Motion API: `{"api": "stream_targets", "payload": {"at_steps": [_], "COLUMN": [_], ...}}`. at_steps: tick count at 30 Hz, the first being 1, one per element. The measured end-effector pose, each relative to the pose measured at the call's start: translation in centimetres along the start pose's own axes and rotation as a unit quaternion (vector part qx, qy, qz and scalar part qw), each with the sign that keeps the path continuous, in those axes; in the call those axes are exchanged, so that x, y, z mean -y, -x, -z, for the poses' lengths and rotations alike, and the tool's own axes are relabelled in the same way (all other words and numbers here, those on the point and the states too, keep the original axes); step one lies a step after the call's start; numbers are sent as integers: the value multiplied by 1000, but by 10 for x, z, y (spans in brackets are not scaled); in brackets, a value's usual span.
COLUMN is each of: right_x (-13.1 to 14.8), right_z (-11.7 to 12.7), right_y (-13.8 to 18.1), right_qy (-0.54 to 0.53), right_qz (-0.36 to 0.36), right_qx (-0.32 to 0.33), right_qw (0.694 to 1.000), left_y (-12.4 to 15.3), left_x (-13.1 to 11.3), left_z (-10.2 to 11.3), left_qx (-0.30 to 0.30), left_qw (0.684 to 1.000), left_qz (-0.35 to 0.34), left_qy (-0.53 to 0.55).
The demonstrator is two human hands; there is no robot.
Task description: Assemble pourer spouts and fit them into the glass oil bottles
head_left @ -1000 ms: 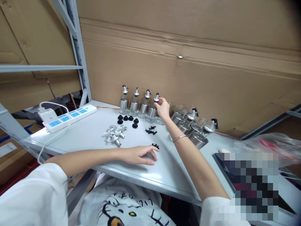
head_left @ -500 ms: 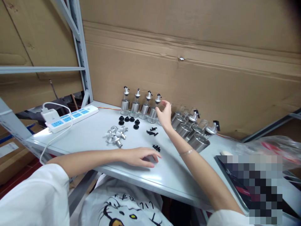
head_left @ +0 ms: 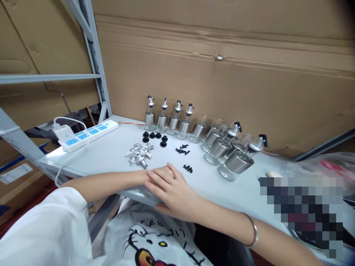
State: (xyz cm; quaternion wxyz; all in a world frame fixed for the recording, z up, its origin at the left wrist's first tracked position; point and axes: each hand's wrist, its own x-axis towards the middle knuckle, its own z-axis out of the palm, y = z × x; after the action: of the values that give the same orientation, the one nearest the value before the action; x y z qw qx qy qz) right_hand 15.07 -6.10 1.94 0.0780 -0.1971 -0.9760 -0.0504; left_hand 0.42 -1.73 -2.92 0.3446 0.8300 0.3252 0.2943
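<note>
At the front edge of the table, my right hand point(head_left: 177, 195) lies flat across my left hand point(head_left: 163, 171), its fingers stretched out and holding nothing. The fingers of my left hand are mostly covered. Just beyond them are several silver pourer tops point(head_left: 140, 155) in a loose pile and a cluster of small black caps point(head_left: 188, 168). Thin black spout pieces point(head_left: 182, 149) lie farther back, beside several black ribbed stoppers point(head_left: 152, 135). Behind stands a row of glass bottles with steel sleeves point(head_left: 183, 127), some fitted with pourers. More such bottles point(head_left: 240, 162) stand to the right.
A white power strip point(head_left: 88, 136) with a plugged-in charger and cable sits at the left. Cardboard point(head_left: 166, 66) walls the back, and a metal shelf post point(head_left: 97, 62) rises at the left. At the right are a clear plastic bag point(head_left: 313, 166) and a blurred-out object point(head_left: 305, 210).
My right hand has come back from the bottle row and now rests on my left hand. The view has shifted slightly. The bottles and small parts look unmoved.
</note>
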Motion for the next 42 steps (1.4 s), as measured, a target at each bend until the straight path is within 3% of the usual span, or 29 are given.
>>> {"api": "stream_targets", "payload": {"at_steps": [1,4,7,10,16,20,25,28,35,39,41,42], "right_x": [4,18,31,40,43,41,42,43,43,44,45,45], "right_z": [-2,-4,-11,-22,-28,-27,-32,-32,-33,-32,-29,-27], "right_y": [2,12,21,27,28,28,29,29,29,28,28,27], "right_qy": [18,34,10,9,54,72,91,100,117,103,91,82], "right_qz": [16,68,82,34,0,3,5,4,6,3,0,-3], "right_qx": [1,13,35,50,33,15,8,10,3,9,18,24], "right_qw": [1000,997,996,998,998,997,996,995,993,995,996,996], "left_y": [-6,-25,-34,-35,-37,-40,-36,-34,-37,-40,-39,-37], "left_x": [-1,-4,-9,-17,-24,-10,8,13,24,15,6,1], "left_z": [3,11,21,38,90,119,139,142,137,123,103,90], "left_qx": [83,169,153,101,58,-5,1,28,58,-63,-136,-139], "left_qw": [995,979,972,962,979,984,976,965,946,953,944,937], "left_qz": [-46,-110,-160,-192,-109,-68,25,60,47,-60,-128,-163], "left_qy": [-11,-13,-73,-168,-163,-165,-215,-255,-314,-290,-272,-276]}}
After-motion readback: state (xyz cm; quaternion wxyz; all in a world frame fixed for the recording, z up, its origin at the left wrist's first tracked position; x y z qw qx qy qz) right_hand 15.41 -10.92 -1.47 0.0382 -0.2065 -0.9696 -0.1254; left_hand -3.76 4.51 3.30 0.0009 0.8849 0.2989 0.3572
